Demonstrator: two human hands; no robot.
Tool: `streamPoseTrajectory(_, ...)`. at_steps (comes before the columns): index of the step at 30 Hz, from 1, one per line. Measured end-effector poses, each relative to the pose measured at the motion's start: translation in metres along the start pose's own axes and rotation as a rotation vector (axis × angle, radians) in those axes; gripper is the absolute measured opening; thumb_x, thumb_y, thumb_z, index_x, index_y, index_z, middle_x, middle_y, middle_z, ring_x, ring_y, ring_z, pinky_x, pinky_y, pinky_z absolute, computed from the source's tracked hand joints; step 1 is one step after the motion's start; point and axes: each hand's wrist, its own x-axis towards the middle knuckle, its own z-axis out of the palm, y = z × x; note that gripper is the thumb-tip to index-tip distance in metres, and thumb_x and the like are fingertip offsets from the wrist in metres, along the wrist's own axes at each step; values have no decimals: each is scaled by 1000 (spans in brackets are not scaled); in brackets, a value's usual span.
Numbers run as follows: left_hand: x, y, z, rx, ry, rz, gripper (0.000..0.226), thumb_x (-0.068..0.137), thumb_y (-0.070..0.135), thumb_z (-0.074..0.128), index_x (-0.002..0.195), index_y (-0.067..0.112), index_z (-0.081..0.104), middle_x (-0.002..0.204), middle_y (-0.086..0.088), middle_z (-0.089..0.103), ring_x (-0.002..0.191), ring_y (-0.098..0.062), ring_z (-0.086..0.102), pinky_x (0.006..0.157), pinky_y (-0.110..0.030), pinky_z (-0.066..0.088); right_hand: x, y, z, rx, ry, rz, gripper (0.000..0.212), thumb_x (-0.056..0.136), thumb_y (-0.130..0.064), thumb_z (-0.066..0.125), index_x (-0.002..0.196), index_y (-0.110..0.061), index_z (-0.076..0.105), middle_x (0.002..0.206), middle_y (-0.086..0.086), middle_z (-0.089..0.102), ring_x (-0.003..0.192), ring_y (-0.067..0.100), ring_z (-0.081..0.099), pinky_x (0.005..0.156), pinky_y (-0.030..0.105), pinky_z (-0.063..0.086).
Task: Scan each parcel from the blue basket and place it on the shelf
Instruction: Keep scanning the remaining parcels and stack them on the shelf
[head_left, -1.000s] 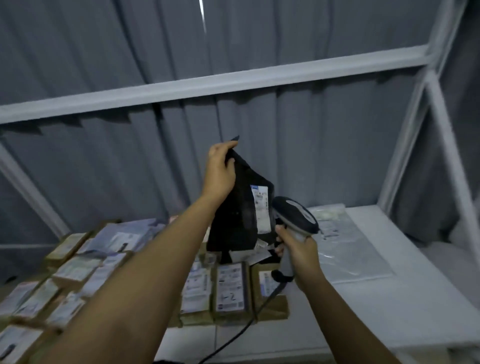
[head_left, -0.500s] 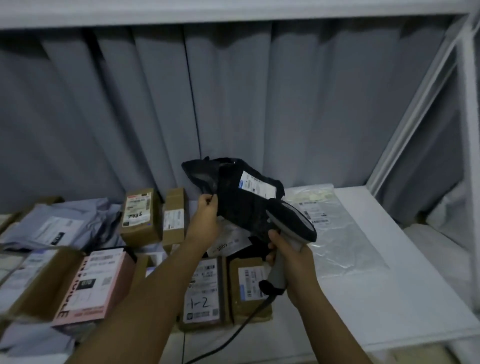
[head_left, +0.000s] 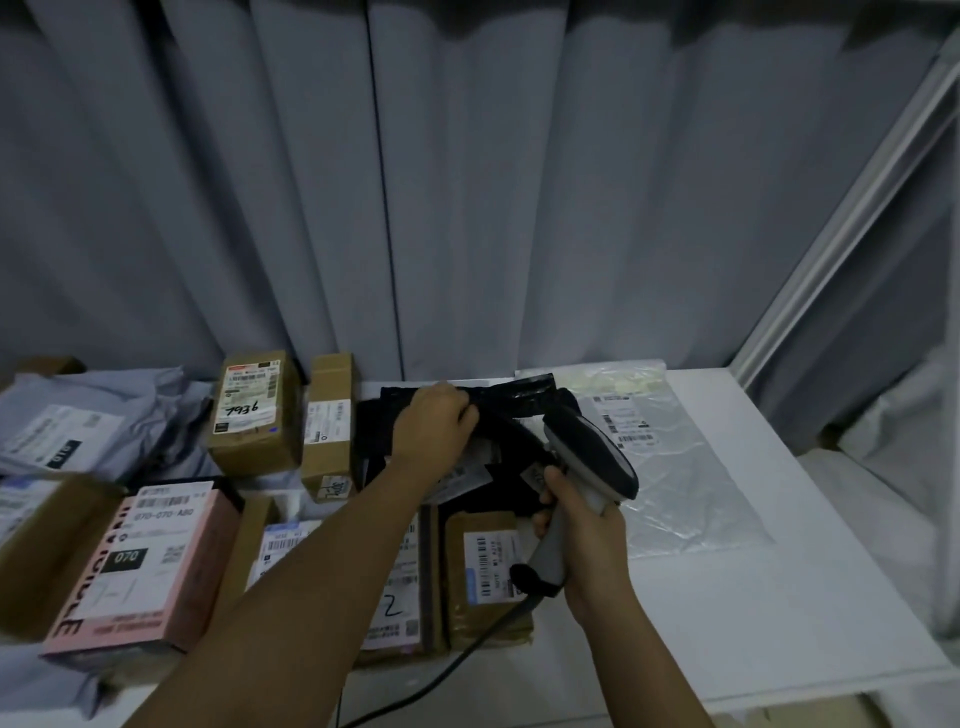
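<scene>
Black parcel (head_left: 511, 415) is down on the shelf (head_left: 779, 571); your left hand (head_left: 434, 431) grips it, your right hand (head_left: 592, 535) holds the scanner (head_left: 592, 457). Next, release it.

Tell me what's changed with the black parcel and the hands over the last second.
The left hand has brought the black parcel down from where it was held up in the air to the shelf, behind the brown boxes, and still grips it. The right hand still holds the scanner just right of the parcel. The other parcels lie as before.
</scene>
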Motion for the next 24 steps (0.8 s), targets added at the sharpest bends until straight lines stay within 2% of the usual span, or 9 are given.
streamPoseTrajectory(2,2,12,3,-193,180,-11,26,95,14,50,70,10,49,79,-5,49,76,-23,50,64,-33,41,0,-2,-1,26,12,-5,11,85,-13,70,92,-4,67,65,7,61,46,11,53,45,22,47)
streamPoseTrajectory(4,-4,11,7,-79,182,18,20,97,17,50,85,4,60,90,-9,54,85,-24,54,69,-36,45,-2,-2,-3,36,16,-4,11,86,-13,70,91,-4,66,65,7,60,46,11,53,45,22,47)
streamPoseTrajectory(5,-8,4,12,135,38,53,24,97,24,49,95,5,63,100,-10,56,94,-26,54,77,-37,46,-4,-1,-4,32,18,-2,11,86,-12,69,91,-3,66,64,7,60,46,11,53,45,22,47)
streamPoseTrajectory(7,-20,-9,18,464,-408,46,38,95,43,48,118,15,62,122,-8,53,116,-26,48,99,-38,39,-8,0,-5,14,6,10,10,86,-12,70,89,-4,65,62,6,60,47,12,54,45,22,47)
streamPoseTrajectory(9,-29,-15,16,433,-637,-6,44,92,49,50,126,22,59,127,-7,53,118,-26,49,105,-40,34,-13,0,-4,-10,-18,28,8,85,-12,70,84,-5,66,60,6,59,48,12,54,46,22,48)
streamPoseTrajectory(14,-46,-5,-20,164,-467,-58,31,96,30,51,123,18,62,119,-8,63,105,-24,59,90,-40,49,-31,3,5,-39,-63,52,10,84,-12,72,89,-5,66,63,5,63,50,12,57,47,23,49)
streamPoseTrajectory(18,-75,3,-70,23,-370,-168,34,97,27,52,128,16,57,119,-4,64,107,-22,59,90,-36,49,-55,5,27,5,-123,56,18,86,-13,70,102,-6,64,71,7,62,53,11,59,50,23,51)
streamPoseTrajectory(21,-110,2,-116,-129,-235,-273,33,96,25,53,128,17,56,113,-5,65,102,-21,61,88,-33,50,-80,9,55,33,-206,89,21,89,-14,65,108,-7,62,75,6,64,64,15,61,64,29,54)
streamPoseTrajectory(24,-156,-11,-165,-205,-79,-350,29,95,18,52,124,16,59,111,-4,67,99,-18,62,84,-27,49,-114,20,90,-36,-316,51,30,90,-20,65,117,-6,62,96,8,68,87,20,63,87,36,53)
